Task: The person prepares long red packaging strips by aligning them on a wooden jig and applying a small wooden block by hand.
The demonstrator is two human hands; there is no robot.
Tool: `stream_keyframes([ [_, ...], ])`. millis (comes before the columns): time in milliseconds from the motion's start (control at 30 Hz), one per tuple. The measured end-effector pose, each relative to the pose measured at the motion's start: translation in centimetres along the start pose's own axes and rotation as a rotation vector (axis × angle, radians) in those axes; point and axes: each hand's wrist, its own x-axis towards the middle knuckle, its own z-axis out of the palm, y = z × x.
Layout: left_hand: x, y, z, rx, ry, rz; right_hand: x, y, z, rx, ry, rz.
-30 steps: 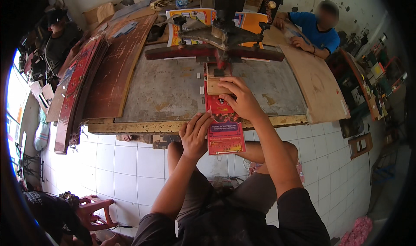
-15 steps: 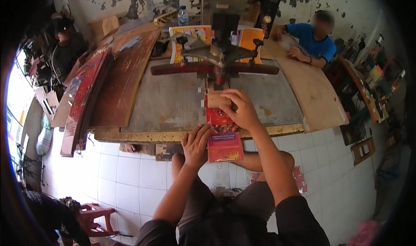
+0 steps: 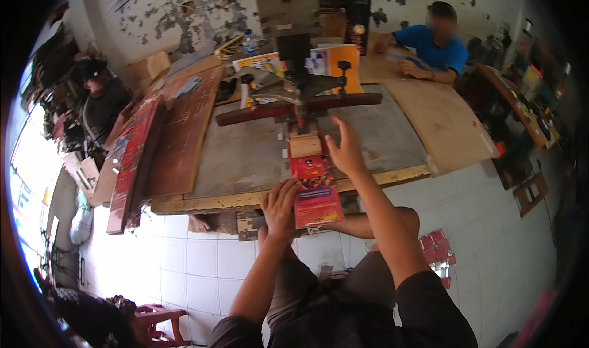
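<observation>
A red and pink printed card strip (image 3: 318, 207) lies on the grey metal table top and hangs over its front edge. My left hand (image 3: 280, 208) rests at the strip's left edge by the table front, fingers laid forward and fingertips touching it; its thumb is hidden. Across the strip's far end sits a small wooden block (image 3: 305, 145), beneath the central head of a press (image 3: 299, 93) with a dark red crossbar. To the right of the block, my right hand (image 3: 346, 149) is raised with fingers apart, holding nothing.
Long reddish-brown boards (image 3: 184, 136) lie on the left, beside a red-topped stack (image 3: 136, 158). A brown board (image 3: 438, 121) covers the right side, where a person in blue (image 3: 438, 47) sits. Another person (image 3: 101, 96) is at far left. Red printed sheets (image 3: 437, 253) lie on the tiled floor.
My right hand has let go of the wooden block and lifted off to the right, its fingers spreading. My left hand stays at the strip's edge. The whole view has shifted slightly.
</observation>
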Motion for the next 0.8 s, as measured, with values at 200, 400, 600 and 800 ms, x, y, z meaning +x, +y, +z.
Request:
stream_keyframes([
  [200, -0.1, 0.2, 0.0, -0.015, -0.032, 0.010, -0.4, 0.4, -0.6, -0.053, -0.215, 0.089],
  [400, -0.2, 0.4, 0.0, -0.013, -0.005, 0.001, -0.5, 0.8, -0.4, -0.090, -0.298, 0.064],
  [600, 0.1, 0.7, -0.9, -0.046, -0.042, -0.011, -0.1, 0.2, -0.7, -0.128, -0.350, 0.139],
  [800, 0.1, 0.8, -0.8, -0.049, -0.023, -0.012, -0.5, -0.1, -0.9, -0.121, -0.335, 0.151],
])
